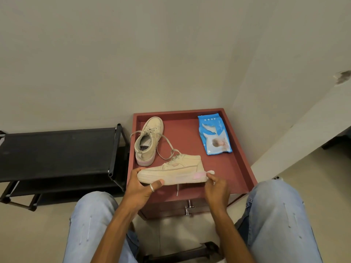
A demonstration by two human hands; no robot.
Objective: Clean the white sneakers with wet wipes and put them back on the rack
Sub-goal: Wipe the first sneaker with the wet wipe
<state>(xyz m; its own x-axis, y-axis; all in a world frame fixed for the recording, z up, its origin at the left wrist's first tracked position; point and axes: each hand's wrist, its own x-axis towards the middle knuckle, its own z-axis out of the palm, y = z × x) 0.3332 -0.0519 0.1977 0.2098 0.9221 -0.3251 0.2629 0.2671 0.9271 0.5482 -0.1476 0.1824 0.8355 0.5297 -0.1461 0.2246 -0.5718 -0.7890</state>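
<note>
My left hand (141,186) grips the toe end of a white sneaker (174,170), held on its side just above the red cabinet top (224,168). My right hand (215,186) pinches a white wet wipe (210,172) against the sneaker's heel, by its pink patch. The second white sneaker (149,141) stands upright on the cabinet top behind, toe toward the wall, with loose laces trailing across to the held shoe. A blue pack of wet wipes (214,134) lies at the cabinet's back right.
A black shoe rack (57,152) with bare fabric shelves stands to the left of the cabinet, against the wall. The cabinet has a raised rim and drawer handles (189,206) facing me. My knees in light jeans flank the cabinet front.
</note>
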